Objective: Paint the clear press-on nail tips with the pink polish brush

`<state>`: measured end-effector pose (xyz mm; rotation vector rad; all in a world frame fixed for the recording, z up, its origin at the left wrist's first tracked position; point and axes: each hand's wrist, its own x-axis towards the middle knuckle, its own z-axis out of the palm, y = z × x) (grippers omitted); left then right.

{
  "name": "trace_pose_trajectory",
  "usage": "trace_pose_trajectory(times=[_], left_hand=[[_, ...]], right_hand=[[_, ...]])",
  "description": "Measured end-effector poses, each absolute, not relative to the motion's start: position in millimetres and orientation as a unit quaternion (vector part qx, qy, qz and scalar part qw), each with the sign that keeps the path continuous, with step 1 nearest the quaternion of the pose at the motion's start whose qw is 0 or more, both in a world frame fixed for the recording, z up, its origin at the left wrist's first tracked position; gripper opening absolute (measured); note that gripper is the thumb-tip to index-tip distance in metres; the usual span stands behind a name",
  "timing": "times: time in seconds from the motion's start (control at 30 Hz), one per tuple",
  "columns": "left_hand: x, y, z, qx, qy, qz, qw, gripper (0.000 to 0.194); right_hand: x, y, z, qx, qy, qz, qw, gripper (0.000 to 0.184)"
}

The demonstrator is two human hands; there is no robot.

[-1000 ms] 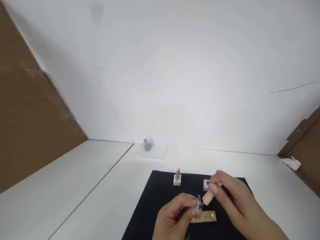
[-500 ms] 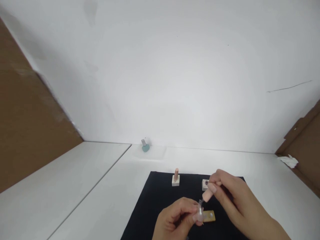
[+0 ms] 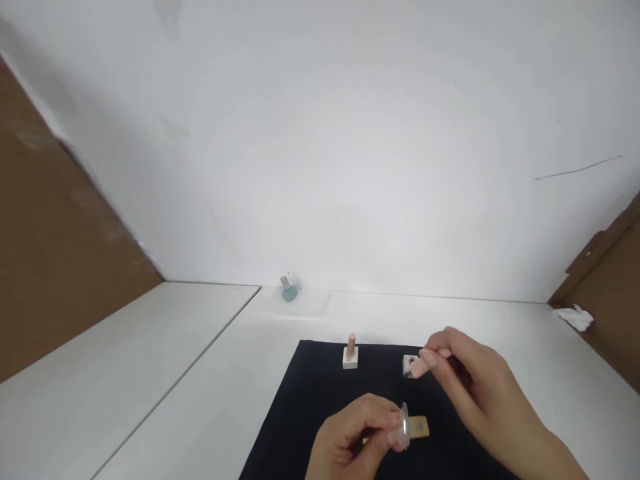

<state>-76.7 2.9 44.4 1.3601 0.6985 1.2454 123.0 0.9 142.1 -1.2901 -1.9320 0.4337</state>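
Note:
My left hand [image 3: 357,433] pinches a small clear plastic piece [image 3: 405,430] between thumb and fingertips, low over the black mat. In my right hand [image 3: 480,390] is a pink nail polish cap [image 3: 425,365], held between thumb and fingers; its brush tip is hard to make out. The cap is beside an open white square nail polish bottle [image 3: 409,365], with its dark neck opening showing. Behind the clear piece lies a yellowish flat block [image 3: 419,427] with a pale spot on it, partly hidden by my left hand.
Toward the back of the black mat [image 3: 310,380] stands another white bottle with a pink cap [image 3: 351,353]. A teal bottle with a grey cap [image 3: 289,290] leans on a clear tray [image 3: 310,305] near the wall. Crumpled white tissue [image 3: 575,317] lies at right.
My right hand has moved the cap up and away from the clear piece, over to the open bottle. The left hand keeps its pinch, with the clear piece turned slightly.

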Motion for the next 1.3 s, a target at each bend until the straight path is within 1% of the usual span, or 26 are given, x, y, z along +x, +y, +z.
trace_pose_trajectory(times=[0.03,0.1,0.2,0.27,0.4,0.47,0.6,0.63,0.67,0.77,0.83,0.93,1.0,1.07,1.13,1.23,1.3], left_hand=[[-77,4,44,0.582,0.292,0.522,0.550,0.012],[-79,6,43,0.602,0.288,0.510,0.543,0.012],[-81,9,43,0.626,0.287,0.493,0.531,0.014],[-81,9,43,0.634,0.287,0.494,0.521,0.014],[-78,5,44,0.626,0.288,0.514,0.511,0.015],[-76,4,46,0.613,0.297,0.519,0.517,0.017],[-74,3,50,0.593,0.310,0.514,0.537,0.018],[-74,3,50,0.593,0.310,0.513,0.538,0.018],[-74,3,51,0.593,0.311,0.513,0.537,0.018],[-74,3,51,0.585,0.311,0.516,0.543,0.018],[-73,3,51,0.566,0.316,0.518,0.559,0.017],[-72,4,52,0.522,0.331,0.514,0.595,0.015],[-72,4,53,0.494,0.336,0.511,0.618,0.016],[-71,4,54,0.476,0.336,0.510,0.633,0.019],[-71,4,55,0.462,0.336,0.507,0.646,0.021],[-71,3,57,0.443,0.340,0.502,0.660,0.022],[-71,4,58,0.429,0.342,0.502,0.669,0.024]], right_hand=[[124,1,143,-0.507,-0.752,0.161,0.389,0.020],[125,-1,147,-0.504,-0.756,0.169,0.381,0.020],[123,-4,150,-0.489,-0.785,0.193,0.329,0.023],[121,-2,147,-0.488,-0.790,0.196,0.315,0.022],[122,1,141,-0.514,-0.756,0.148,0.378,0.019],[124,0,143,-0.518,-0.753,0.142,0.380,0.019],[125,-4,149,-0.492,-0.795,0.199,0.294,0.022],[124,-4,149,-0.491,-0.797,0.204,0.287,0.023],[124,-3,148,-0.497,-0.792,0.198,0.294,0.023],[125,0,144,-0.532,-0.751,0.161,0.357,0.022],[127,-1,145,-0.540,-0.738,0.166,0.370,0.023],[128,-5,150,-0.523,-0.758,0.218,0.323,0.025],[125,-6,152,-0.509,-0.776,0.235,0.289,0.026],[122,-5,150,-0.502,-0.784,0.240,0.275,0.025],[121,-2,146,-0.508,-0.775,0.229,0.296,0.024],[124,0,144,-0.533,-0.743,0.196,0.354,0.025],[126,-2,147,-0.530,-0.744,0.199,0.356,0.025]])
